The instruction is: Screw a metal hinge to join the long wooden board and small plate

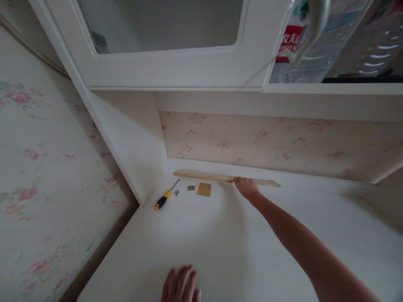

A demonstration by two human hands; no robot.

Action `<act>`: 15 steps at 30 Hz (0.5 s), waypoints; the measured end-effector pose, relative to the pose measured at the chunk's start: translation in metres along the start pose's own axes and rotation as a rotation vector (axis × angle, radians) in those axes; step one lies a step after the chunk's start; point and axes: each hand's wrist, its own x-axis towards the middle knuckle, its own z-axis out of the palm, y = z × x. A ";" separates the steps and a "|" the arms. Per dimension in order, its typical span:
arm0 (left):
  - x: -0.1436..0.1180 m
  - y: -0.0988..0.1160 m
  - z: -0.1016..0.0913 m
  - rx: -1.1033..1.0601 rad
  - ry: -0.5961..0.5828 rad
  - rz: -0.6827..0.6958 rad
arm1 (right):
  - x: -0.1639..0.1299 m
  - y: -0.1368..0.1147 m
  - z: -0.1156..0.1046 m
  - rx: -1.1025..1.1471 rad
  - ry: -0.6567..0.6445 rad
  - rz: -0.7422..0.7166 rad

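Hands apart: right hand (246,187) seemingly gripping wooden strip (208,177), left hand (181,286) flat, empty; bottle label (289,42) unreadable.

Left hand (181,285) cut by bottom edge

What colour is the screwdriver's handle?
Yellow and black; the screwdriver shows in the head view, lying on the white desk.

Both hands, left hand (181,285) and right hand (247,188), are bare, the right forearm unsleeved
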 end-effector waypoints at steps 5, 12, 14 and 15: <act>0.003 0.001 -0.008 -0.009 -0.064 -0.015 | -0.047 0.027 -0.008 -0.048 0.017 0.016; -0.001 0.003 -0.004 -0.038 -0.019 -0.011 | -0.140 0.047 -0.025 -0.071 0.019 0.066; -0.001 0.002 -0.002 -0.044 -0.002 -0.006 | -0.167 0.048 -0.029 -0.054 0.025 0.063; -0.001 0.002 -0.001 -0.049 0.003 -0.002 | -0.180 0.048 -0.030 -0.043 0.035 0.059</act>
